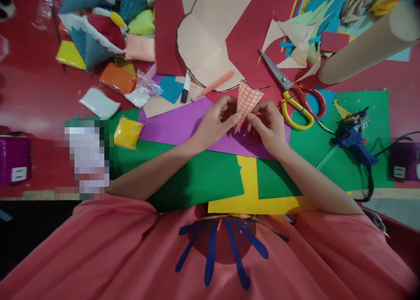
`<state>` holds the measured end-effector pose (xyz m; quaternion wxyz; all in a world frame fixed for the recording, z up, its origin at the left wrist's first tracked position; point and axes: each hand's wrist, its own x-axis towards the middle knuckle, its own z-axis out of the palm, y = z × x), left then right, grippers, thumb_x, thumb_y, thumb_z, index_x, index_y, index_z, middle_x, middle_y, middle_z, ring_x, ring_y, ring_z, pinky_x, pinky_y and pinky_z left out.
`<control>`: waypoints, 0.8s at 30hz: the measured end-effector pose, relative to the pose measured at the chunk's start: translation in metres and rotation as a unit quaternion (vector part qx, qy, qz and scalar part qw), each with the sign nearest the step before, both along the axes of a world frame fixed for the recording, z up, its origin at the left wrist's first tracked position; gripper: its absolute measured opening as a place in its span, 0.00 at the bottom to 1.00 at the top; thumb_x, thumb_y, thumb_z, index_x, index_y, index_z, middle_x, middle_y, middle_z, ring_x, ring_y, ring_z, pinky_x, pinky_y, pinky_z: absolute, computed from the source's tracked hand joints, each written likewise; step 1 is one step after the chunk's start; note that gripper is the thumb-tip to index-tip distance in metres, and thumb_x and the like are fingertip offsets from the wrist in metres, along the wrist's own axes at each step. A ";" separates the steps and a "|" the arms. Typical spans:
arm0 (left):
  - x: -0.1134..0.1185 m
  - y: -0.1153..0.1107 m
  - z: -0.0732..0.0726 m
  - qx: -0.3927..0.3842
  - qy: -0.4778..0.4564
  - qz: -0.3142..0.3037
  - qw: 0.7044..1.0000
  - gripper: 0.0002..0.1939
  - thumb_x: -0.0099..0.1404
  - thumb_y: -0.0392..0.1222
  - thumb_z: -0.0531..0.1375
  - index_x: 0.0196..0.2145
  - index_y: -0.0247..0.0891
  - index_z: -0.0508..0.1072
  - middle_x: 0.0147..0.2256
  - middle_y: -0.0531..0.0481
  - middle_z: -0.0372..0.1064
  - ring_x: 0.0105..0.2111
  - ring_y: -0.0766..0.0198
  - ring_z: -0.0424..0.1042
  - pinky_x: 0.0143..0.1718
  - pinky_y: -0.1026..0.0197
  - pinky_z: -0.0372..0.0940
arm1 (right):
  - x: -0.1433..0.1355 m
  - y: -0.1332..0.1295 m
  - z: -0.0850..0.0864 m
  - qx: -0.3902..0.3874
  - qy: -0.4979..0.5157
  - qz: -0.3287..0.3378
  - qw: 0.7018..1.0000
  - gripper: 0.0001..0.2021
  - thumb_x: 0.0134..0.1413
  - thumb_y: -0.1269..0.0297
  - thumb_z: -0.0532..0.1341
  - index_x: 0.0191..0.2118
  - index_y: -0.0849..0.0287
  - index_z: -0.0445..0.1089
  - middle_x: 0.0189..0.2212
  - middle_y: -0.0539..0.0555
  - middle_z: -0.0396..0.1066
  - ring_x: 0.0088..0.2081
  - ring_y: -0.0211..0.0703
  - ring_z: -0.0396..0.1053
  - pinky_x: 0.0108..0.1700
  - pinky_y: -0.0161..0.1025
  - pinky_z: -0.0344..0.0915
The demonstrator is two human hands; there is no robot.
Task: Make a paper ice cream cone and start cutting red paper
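Both hands hold a small paper cone (248, 99) with an orange grid pattern, its point downward and its wide end up. My left hand (220, 118) pinches it from the left near the tip. From the right, the thumb and fingers of my right hand (268, 124) close on the lower part. Purple paper (183, 125) lies beneath the hands. Just beyond the cone are an orange marker (218, 83) and a large beige paper cut-out (203, 37) with a dark outline. Scissors (292, 90) with red and yellow handles lie right of my right hand.
A blue glue gun (356, 140) with its cord lies right on green paper (203, 177). A cardboard tube (364, 46) and paper scraps (298, 37) are at back right. Left are blue patterned cones (88, 42), clay packets (127, 133) and a black-and-white marker (186, 88).
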<state>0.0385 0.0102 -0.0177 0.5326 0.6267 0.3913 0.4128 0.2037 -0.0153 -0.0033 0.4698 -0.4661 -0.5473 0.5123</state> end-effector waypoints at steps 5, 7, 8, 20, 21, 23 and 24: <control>-0.003 0.003 0.008 -0.005 0.054 0.008 0.998 0.19 0.59 0.53 0.65 0.41 0.38 0.68 0.38 0.47 0.73 0.39 0.61 0.73 0.39 0.58 0.68 | 0.001 0.001 0.000 0.003 -0.031 -0.001 1.000 0.20 0.52 0.45 0.64 0.33 0.53 0.58 0.29 0.46 0.62 0.22 0.31 0.64 0.25 0.34 0.63; -0.005 0.005 0.008 -0.016 0.053 0.010 0.998 0.19 0.59 0.50 0.66 0.43 0.38 0.67 0.37 0.49 0.72 0.37 0.63 0.73 0.38 0.60 0.68 | 0.001 0.001 0.000 0.004 -0.033 0.000 0.999 0.19 0.53 0.45 0.64 0.33 0.54 0.58 0.28 0.46 0.62 0.22 0.30 0.63 0.24 0.34 0.63; -0.006 0.006 0.007 -0.022 0.053 0.012 0.998 0.20 0.59 0.48 0.66 0.44 0.38 0.66 0.36 0.50 0.72 0.36 0.64 0.73 0.38 0.60 0.67 | 0.001 0.001 0.000 0.002 -0.033 -0.001 0.999 0.19 0.53 0.45 0.64 0.33 0.54 0.58 0.28 0.46 0.62 0.21 0.30 0.63 0.23 0.34 0.62; -0.016 0.001 0.033 -0.108 0.232 -0.065 0.965 0.12 0.65 0.47 0.60 0.41 0.40 0.63 0.17 0.60 0.66 0.15 0.68 0.65 0.20 0.65 0.56 | 0.003 -0.001 -0.002 0.097 -0.190 0.069 0.975 0.05 0.57 0.65 0.60 0.39 0.58 0.68 0.33 0.52 0.74 0.30 0.36 0.69 0.32 0.36 0.64; -0.017 0.000 0.036 -0.098 0.250 -0.064 0.961 0.11 0.65 0.48 0.60 0.40 0.40 0.64 0.17 0.59 0.66 0.15 0.68 0.64 0.20 0.65 0.55 | 0.004 -0.001 -0.002 0.113 -0.209 0.081 0.968 0.05 0.58 0.65 0.60 0.40 0.58 0.69 0.35 0.53 0.75 0.32 0.39 0.71 0.35 0.37 0.65; -0.021 0.000 0.041 -0.081 0.277 -0.074 0.955 0.08 0.66 0.46 0.58 0.37 0.39 0.67 0.18 0.58 0.67 0.15 0.68 0.64 0.20 0.65 0.54 | 0.004 -0.001 -0.001 0.134 -0.233 0.092 0.959 0.06 0.58 0.67 0.59 0.41 0.58 0.70 0.38 0.55 0.77 0.37 0.42 0.73 0.39 0.40 0.67; -0.023 0.000 0.043 -0.070 0.288 -0.082 0.952 0.08 0.67 0.46 0.56 0.35 0.39 0.68 0.18 0.57 0.67 0.16 0.68 0.64 0.21 0.65 0.54 | 0.004 -0.001 -0.001 0.138 -0.238 0.093 0.957 0.07 0.58 0.67 0.59 0.42 0.58 0.71 0.39 0.56 0.77 0.39 0.43 0.73 0.41 0.41 0.67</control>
